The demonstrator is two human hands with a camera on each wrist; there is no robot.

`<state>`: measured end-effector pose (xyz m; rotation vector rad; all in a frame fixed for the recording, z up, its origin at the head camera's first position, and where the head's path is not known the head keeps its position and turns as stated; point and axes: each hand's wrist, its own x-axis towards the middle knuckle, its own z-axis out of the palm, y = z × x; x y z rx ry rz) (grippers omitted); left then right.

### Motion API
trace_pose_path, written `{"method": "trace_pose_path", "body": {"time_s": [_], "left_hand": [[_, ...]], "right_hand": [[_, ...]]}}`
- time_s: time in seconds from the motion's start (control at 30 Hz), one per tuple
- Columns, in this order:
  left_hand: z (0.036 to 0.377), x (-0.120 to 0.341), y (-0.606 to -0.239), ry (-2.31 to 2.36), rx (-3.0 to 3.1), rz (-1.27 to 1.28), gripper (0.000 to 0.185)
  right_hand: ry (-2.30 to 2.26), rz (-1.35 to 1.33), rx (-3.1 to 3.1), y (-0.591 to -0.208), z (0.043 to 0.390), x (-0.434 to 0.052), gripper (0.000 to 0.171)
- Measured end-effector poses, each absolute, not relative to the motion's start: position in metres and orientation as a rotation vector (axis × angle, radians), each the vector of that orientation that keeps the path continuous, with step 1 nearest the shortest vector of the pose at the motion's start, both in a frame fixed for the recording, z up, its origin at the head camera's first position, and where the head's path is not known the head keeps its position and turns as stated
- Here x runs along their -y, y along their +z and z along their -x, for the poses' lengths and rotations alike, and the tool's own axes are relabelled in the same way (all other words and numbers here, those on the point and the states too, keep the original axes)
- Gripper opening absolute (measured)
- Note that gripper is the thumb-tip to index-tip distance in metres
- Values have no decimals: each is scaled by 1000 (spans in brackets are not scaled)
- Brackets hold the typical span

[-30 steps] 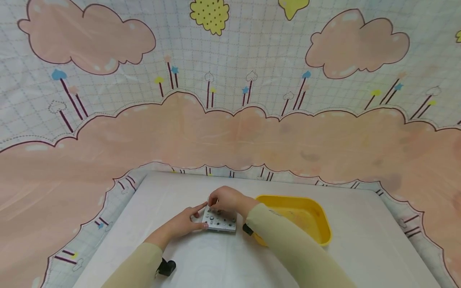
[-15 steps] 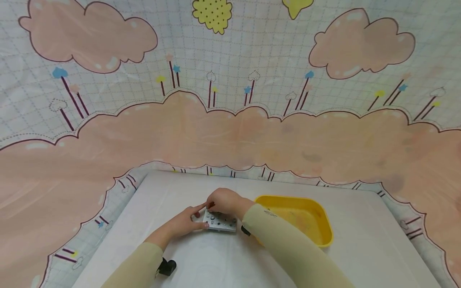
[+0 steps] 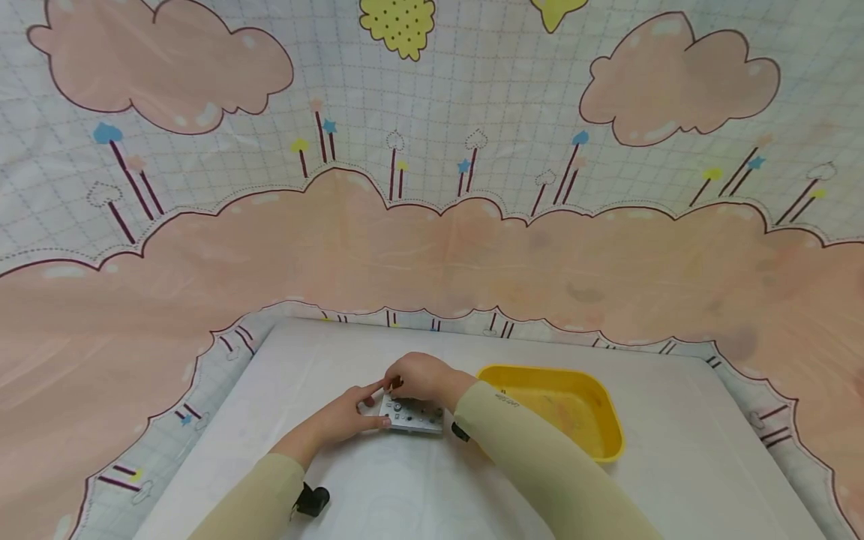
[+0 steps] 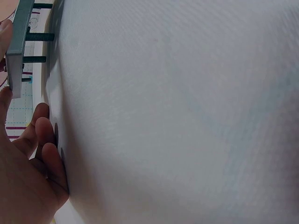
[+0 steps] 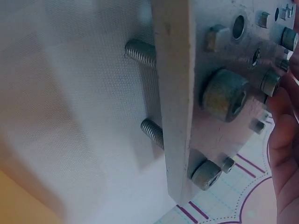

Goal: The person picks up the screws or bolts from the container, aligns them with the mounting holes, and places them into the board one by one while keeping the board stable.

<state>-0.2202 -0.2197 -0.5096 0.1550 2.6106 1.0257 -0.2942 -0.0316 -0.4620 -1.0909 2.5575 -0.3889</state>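
Metal plate, frame centre: several bolts seated, some holes open. Left hand pinches its left edge. Right hand, curled at its far edge; held item not visible.

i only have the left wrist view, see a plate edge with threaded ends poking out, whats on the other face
Observer: Right wrist view shows the metal plate carrying socket-head bolts, the largest one near its middle.
Operator: any holes free
Observer: Yes, an open hole above that bolt.
Operator: where is the other hand
Observer: Head view: the right hand sits at the plate's far edge, fingers curled on it; the left hand steadies its left side. A yellow tray lies to the right.
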Motion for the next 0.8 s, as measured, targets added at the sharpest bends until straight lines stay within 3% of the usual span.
{"method": "trace_pose_path", "body": {"time_s": [0.43, 0.8], "left_hand": [[224, 218, -511, 988, -2624, -190, 88], [226, 218, -516, 987, -2638, -164, 87]], "right_hand": [[-754, 999, -2539, -439, 295, 3, 17], [-887, 900, -2548, -418, 295, -61, 12]]}}
